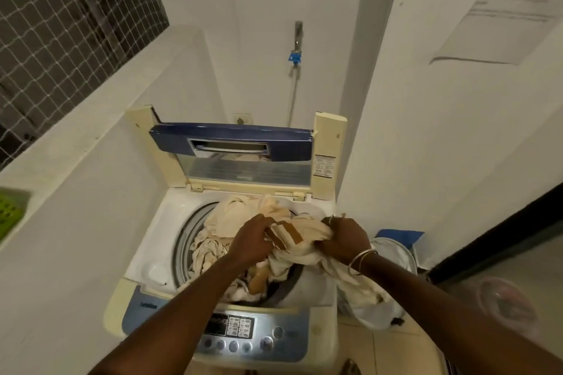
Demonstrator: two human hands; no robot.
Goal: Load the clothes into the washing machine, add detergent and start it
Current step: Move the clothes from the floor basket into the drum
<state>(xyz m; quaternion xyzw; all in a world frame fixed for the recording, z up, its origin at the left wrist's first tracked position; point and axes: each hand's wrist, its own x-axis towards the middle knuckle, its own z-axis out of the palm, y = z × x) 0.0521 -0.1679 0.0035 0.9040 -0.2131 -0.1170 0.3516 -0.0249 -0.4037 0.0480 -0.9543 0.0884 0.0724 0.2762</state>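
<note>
A top-loading washing machine point(146, 253) stands below me with its blue and cream lid point(231, 143) folded up at the back. Its drum is piled with cream and white clothes point(231, 213). My left hand point(253, 240) and my right hand point(345, 240) both grip one cream cloth with a brown striped edge point(304, 231) over the drum's right side. Part of that cloth hangs down over the machine's right rim. The control panel point(237, 329) with buttons runs along the front edge. I see no detergent.
A white bag or basket with a blue part point(396, 250) sits on the floor right of the machine. A green perforated basket point(12, 210) rests on the left ledge. White walls close in on both sides; a tap and hose point(295, 52) hang behind.
</note>
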